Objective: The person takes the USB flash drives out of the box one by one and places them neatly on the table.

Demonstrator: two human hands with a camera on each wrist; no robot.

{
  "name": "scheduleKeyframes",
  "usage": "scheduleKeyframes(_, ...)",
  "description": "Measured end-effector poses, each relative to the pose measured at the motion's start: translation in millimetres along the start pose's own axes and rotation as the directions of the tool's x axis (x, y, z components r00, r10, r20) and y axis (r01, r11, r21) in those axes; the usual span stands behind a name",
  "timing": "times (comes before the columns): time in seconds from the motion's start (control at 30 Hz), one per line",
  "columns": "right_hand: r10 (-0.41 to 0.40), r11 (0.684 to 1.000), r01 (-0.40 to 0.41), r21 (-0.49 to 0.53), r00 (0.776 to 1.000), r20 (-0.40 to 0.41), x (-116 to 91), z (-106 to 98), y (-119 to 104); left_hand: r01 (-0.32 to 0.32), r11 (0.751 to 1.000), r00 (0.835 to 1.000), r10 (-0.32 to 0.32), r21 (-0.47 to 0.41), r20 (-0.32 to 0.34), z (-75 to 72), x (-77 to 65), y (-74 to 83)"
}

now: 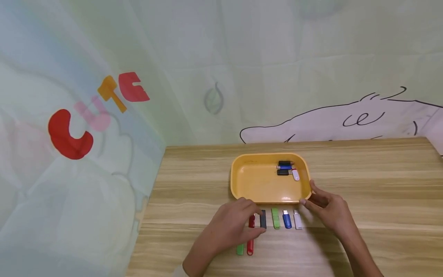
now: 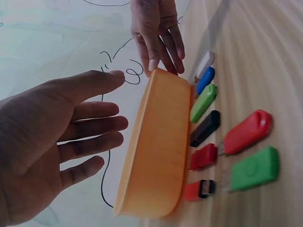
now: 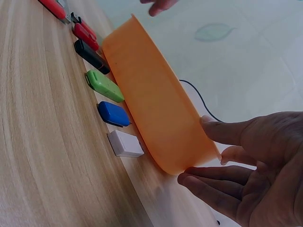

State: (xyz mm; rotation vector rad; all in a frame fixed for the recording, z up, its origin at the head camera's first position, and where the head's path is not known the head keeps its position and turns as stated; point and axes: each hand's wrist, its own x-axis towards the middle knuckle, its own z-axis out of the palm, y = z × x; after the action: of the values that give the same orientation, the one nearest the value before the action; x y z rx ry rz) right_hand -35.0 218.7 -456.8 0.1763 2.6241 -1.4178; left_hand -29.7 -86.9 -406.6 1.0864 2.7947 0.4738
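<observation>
A yellow plastic tray (image 1: 256, 184) holds several USB sticks at its right end, among them a blue one (image 1: 285, 167) and a white one (image 1: 295, 174). My right hand (image 1: 328, 209) touches the tray's front right corner, thumb and fairly straight fingers on either side of it. Relaxed and parted, the fingers of my left hand (image 2: 33, 137) hold nothing beside the tray's left end. Along the tray's front lies a row of USB sticks: white (image 3: 125, 144), blue (image 3: 113, 114), light green (image 3: 104, 85), black (image 3: 92, 56) and red ones (image 2: 203, 157).
Closer to me, a red USB stick (image 2: 247, 132) and a green one (image 2: 255, 169) lie on the wooden table (image 1: 373, 184). A printed cloth (image 1: 187, 96) hangs behind the table and along its left side.
</observation>
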Motion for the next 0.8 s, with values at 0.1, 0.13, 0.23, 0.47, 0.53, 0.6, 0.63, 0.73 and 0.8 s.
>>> scheduleKeyframes(0.1,0.008,1.000,-0.008,-0.003,1.000,0.004,-0.2,0.3,-0.3,0.011,1.000,1.000,-0.011,0.019,-0.002,-4.2,5.8,0.5)
scheduleKeyframes(0.13,0.010,1.000,-0.010,-0.001,1.000,0.006,-0.1,0.3,-0.4,0.007,1.000,1.000,-0.007,0.025,-0.005,-5.2,7.7,0.3)
scheduleKeyframes(0.23,0.012,1.000,-0.012,-0.003,1.000,0.007,0.2,0.4,-1.0,-0.005,0.999,1.000,0.005,0.035,-0.009,-8.0,12.9,-1.0)
scheduleKeyframes(0.47,-0.006,1.000,0.006,0.013,1.000,0.011,1.0,1.6,-0.6,0.013,0.999,1.000,-0.013,0.044,0.010,-12.3,22.8,-4.0)
scheduleKeyframes(0.53,-0.003,1.000,0.003,0.012,1.000,0.013,1.2,1.2,-0.5,-0.007,0.999,1.000,0.007,0.044,-0.005,-12.6,26.6,-5.6)
scheduleKeyframes(0.6,0.003,1.000,-0.003,0.005,1.000,0.012,0.9,0.8,-0.6,-0.032,0.999,0.999,0.033,0.038,-0.023,-11.9,31.5,-7.8)
scheduleKeyframes(0.63,0.007,1.000,-0.007,0.004,1.000,0.012,0.7,0.6,-0.8,-0.039,0.999,0.999,0.040,0.035,-0.028,-11.8,33.9,-8.6)
scheduleKeyframes(0.73,0.009,1.000,-0.009,0.004,1.000,0.009,0.5,0.1,-0.7,-0.046,0.999,0.998,0.047,0.029,-0.029,-12.0,41.6,-10.7)
scheduleKeyframes(0.8,0.009,1.000,-0.009,0.003,1.000,0.006,0.4,0.0,-0.4,-0.032,0.999,0.999,0.032,0.034,-0.021,-12.8,46.8,-11.2)
